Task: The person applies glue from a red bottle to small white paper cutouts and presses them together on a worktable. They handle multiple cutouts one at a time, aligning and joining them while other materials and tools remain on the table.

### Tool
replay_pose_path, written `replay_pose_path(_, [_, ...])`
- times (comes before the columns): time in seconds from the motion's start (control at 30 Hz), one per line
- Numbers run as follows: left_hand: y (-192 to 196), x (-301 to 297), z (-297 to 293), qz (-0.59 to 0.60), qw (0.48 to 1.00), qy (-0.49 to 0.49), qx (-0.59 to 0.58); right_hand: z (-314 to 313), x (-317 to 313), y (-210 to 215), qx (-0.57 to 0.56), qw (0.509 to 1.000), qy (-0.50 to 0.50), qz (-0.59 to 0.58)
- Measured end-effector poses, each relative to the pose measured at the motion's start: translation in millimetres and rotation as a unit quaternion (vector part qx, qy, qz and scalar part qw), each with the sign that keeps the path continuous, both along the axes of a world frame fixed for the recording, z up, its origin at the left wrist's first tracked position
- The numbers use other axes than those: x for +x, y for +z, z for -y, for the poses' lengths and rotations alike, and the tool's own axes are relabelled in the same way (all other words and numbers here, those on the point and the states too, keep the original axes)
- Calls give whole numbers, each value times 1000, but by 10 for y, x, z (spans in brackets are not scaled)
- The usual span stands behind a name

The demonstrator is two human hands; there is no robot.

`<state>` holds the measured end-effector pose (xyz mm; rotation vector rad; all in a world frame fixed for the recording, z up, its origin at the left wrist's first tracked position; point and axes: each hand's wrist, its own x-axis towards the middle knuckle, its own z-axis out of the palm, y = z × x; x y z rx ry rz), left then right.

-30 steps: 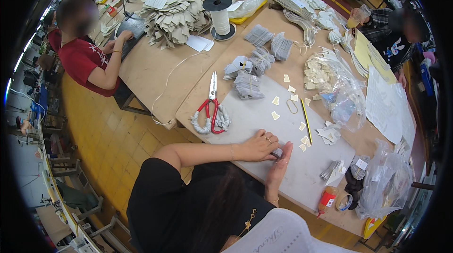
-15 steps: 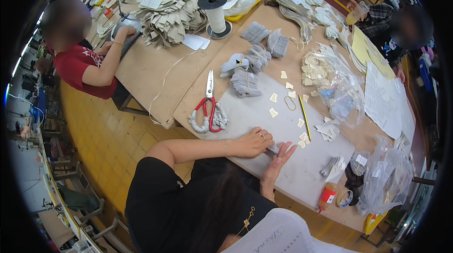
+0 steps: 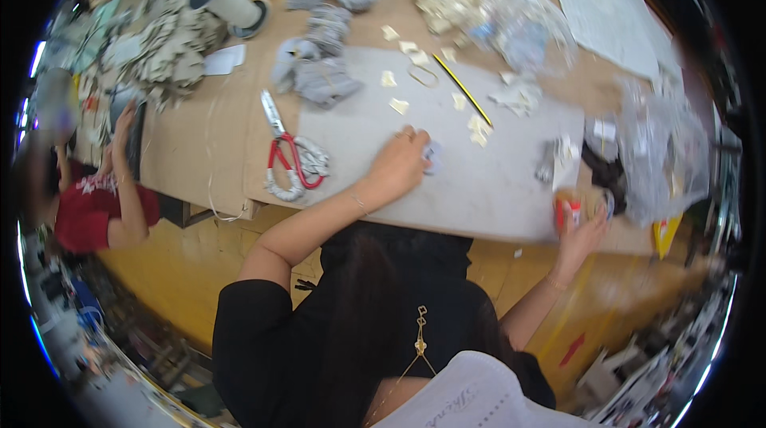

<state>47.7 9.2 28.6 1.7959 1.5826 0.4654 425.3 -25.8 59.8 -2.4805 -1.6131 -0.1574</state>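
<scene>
Right of the scissors (image 3: 275, 117), the left hand (image 3: 399, 165), narrowed, held a grey piece (image 3: 432, 159), best kept flat; farther right, the right hand (image 3: 585, 230) touched a bottle (image 3: 565, 203), grip unclear.

Location: workshop.
You face a large surface (image 3: 391, 11) carrying scissors (image 3: 283, 140), stacks of grey cut pieces (image 3: 325, 78) and a spool (image 3: 234, 3); a co-worker (image 3: 92, 203) is to your left.

Brightly lit around the red-handled scissors (image 3: 284, 139), softly shadowed. Blurred slightly by motion, more at the right hand (image 3: 582, 234), well to the right of the scissors. Bent and darkened toward the rim, glaring at the strip light (image 3: 37, 58) far left of the scissors.
</scene>
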Motion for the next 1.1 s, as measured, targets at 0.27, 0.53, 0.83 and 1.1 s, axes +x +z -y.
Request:
replay_pose_path(0.27, [17, -186, 164, -12, 998, 11, 59, -49, 146, -272, -96, 990, -57, -81])
replay_pose_path(0.53, [-113, -229, 246, 11, 996, -1, 94, -180, 96, 192, -120, 977, -56, -164])
replay_pose_path(0.83, [-159, -215, 270, 41, 988, 7, 149, -407, -698, 231, 200, 667, 148, -702])
replay_pose_path(1.1, [-186, -144, 340, 81, 981, 81, 154, -996, -1865, -360, 130, 704, 261, -648])
